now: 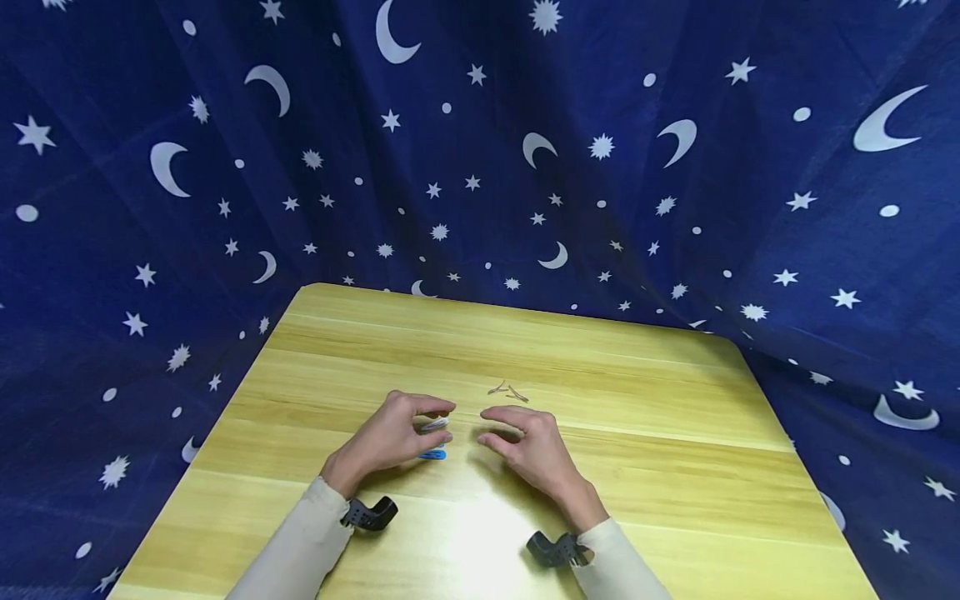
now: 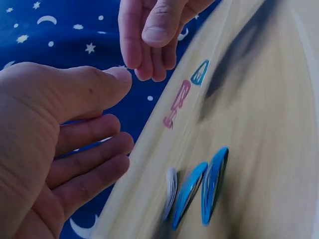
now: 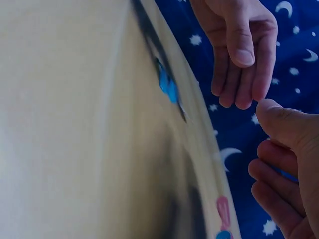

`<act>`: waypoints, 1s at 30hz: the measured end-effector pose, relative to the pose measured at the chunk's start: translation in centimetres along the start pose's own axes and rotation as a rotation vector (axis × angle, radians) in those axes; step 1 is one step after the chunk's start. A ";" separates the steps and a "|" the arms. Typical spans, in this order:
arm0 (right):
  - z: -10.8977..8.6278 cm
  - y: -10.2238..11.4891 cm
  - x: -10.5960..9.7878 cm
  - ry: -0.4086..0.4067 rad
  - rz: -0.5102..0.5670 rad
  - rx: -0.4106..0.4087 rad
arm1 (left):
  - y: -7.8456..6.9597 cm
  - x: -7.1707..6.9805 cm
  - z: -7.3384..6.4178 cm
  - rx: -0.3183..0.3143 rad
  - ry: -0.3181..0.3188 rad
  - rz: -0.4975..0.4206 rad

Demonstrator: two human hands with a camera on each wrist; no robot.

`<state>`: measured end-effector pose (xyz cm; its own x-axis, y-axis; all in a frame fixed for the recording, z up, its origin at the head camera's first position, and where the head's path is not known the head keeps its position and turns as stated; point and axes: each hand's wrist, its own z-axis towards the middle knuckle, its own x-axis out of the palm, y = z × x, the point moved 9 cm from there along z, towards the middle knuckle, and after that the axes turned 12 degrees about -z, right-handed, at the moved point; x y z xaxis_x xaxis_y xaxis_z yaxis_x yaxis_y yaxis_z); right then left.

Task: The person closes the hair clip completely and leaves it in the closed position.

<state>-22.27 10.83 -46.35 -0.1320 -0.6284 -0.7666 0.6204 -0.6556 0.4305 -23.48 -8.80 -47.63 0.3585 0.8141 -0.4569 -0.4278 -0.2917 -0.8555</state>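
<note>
Sleeves (image 1: 296, 546): light-coloured, both cut off by the bottom of the head view, with black wrist mounts (image 1: 373, 514) at the cuffs.
Left hand (image 1: 390, 429): thumb well apart from the relaxed fingers, nothing held; it hovers above the near clips, not touching them in its wrist view.
Right hand (image 1: 528, 442): a similar wide gap between thumb and fingers, nothing held, fingertips turned toward the other hand and apart from it.
Step in hand: seemingly a pause between handlings, since neither hand grips a clip.
Next move: taking any clip would call for a fine thumb-and-finger pinch, as each is thin and lies low.
Blue clips (image 1: 432, 455): two, side by side on the table beneath the left thumb, which partly hides them in the head view; blurred in the right wrist view.
White clip (image 2: 171, 191): just beside them, its lower end dim and blurred.
Far clips: a pink clip (image 2: 183, 92) and a teal clip (image 2: 199, 73), near each other beyond the right hand; their colours hardly read in the head view. Whether the pink bit at one end is separate, I cannot tell.
Table (image 1: 637, 400): wood-grained, with bright glare between the forearms.
Cloth (image 1: 480, 150): dark blue, with moons and stars, behind everything.
</note>
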 end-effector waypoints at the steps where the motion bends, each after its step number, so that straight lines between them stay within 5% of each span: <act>1: 0.0 -0.2 -0.3 -0.008 -0.001 0.003 | -0.1 0.1 0.3 0.007 -0.003 -0.006; 16: -0.5 -4.4 -3.2 -0.078 -0.004 0.126 | -1.7 3.0 3.8 0.106 -0.081 -0.013; 30: -1.9 -8.0 -3.2 -0.054 -0.008 0.262 | -1.4 5.4 5.9 0.125 -0.111 0.001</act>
<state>-25.30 18.87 -48.26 -0.1816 -0.6394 -0.7471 0.3989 -0.7423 0.5384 -25.90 -1.05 -47.46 0.2672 0.8660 -0.4226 -0.5305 -0.2339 -0.8148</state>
